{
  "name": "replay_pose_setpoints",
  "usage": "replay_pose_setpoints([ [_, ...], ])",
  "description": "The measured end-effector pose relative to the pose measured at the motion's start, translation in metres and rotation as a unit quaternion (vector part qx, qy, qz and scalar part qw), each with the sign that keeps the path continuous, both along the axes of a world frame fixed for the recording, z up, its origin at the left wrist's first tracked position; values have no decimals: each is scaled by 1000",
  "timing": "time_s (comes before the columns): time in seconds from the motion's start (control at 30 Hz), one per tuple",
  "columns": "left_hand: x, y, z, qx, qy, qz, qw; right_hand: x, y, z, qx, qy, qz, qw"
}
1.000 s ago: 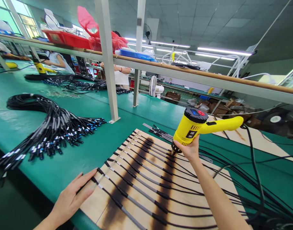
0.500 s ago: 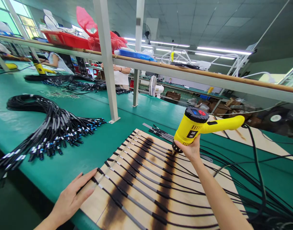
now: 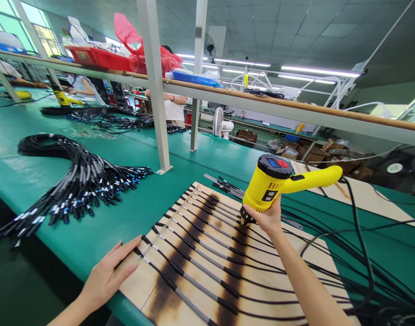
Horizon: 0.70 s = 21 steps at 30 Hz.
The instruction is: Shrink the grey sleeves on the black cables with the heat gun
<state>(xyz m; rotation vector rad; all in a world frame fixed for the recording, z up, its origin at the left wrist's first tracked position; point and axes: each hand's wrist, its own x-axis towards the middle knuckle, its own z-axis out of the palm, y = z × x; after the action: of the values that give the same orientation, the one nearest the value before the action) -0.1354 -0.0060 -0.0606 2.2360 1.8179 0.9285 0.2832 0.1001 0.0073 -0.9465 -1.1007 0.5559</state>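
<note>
Right hand [image 3: 264,217] closed round a yellow heat gun [image 3: 271,183], nozzle angled down just above a scorched wooden board [image 3: 139,290]. Left hand [image 3: 108,276] open, flat, fingertips at the board's near edge, by black-and-grey cables [image 3: 200,273] laid side by side between the hands. Risk: a hot nozzle dipping or dwelling could burn the sleeves; the left hand could get burned if it strays nearer.

We note bright, even light from the ceiling strips [image 3: 316,70], with daylight from the windows [image 3: 27,22] blown out at far left. The wide lens bows the rail [image 3: 261,105] toward the edges. The floor [image 3: 34,285] sits dim. Focus stays sharp; we see no blur.
</note>
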Motion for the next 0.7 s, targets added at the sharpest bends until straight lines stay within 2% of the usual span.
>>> replay_pose_setpoints([
  [0.13,1,0,2,4,19,6,1000,15,1,-2,17,-11,-32,999],
  [0.43,-1,1,0,-3,23,5,1000,21,6,-12,15,10,-16,1000],
  [0.7,-4,1,-5,-5,29,-2,1000,21,2,-4,8,-13,-43,999],
])
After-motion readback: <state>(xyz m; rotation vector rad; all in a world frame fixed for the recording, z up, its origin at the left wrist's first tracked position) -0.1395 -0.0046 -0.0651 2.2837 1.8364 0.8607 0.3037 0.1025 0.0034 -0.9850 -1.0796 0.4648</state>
